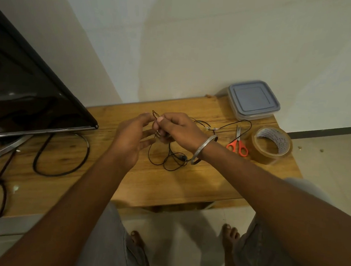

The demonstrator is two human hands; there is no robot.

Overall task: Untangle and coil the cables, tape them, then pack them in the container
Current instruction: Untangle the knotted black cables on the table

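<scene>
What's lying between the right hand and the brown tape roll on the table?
Head view: orange-handled scissors lie between the right hand and tape roll, blades pointing away, a black cable loop near their tips.

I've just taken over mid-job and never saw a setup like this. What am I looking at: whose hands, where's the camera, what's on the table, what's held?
No machine here: a person works with two bare hands. The one picture comes from a camera worn on the head, looking forward and down. The right hand pinches a thin black cable, whose loose loops lie on the wooden table. The left hand reaches to it with straight fingers. To the right lie orange-handled scissors, a roll of brown tape and a closed container. At the left stands a dark screen beside a thicker cable.
</scene>
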